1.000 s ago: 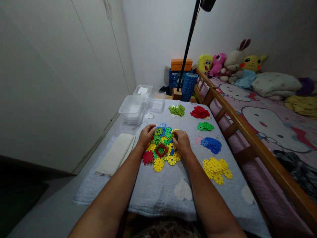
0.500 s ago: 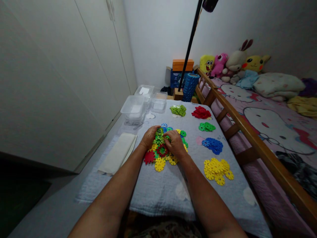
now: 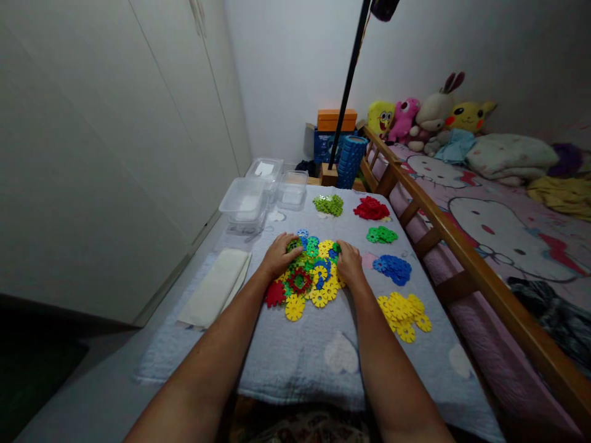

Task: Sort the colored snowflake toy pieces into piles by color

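A mixed pile of notched plastic discs [image 3: 319, 296] in yellow, blue, green and red lies between my hands on the cloth. My left hand [image 3: 277, 255] rests on the pile's left side, over light green pieces, its thumb spread from the fingers. Some pieces under it are hidden. Against the pile's right edge lies my right hand [image 3: 349, 261], open, touching discs with its fingers. A red gear-shaped piece [image 3: 300, 280] sits near the pile's middle, and a plain red piece [image 3: 276, 294] at its lower left.
Single-colour heaps line the table's far and right sides: light green pieces [image 3: 329, 205], red pieces [image 3: 371, 208], green discs [image 3: 381, 234], blue discs [image 3: 392, 269], yellow discs [image 3: 402, 314]. Clear plastic boxes [image 3: 244, 200] and a folded pale cloth [image 3: 215, 288] are left. A wooden bed rail [image 3: 443, 237] borders the right.
My right hand has moved right, from the pile's middle to its right edge, uncovering blue and yellow discs. My left hand's thumb now reaches over the light green pieces. The view shifted slightly.
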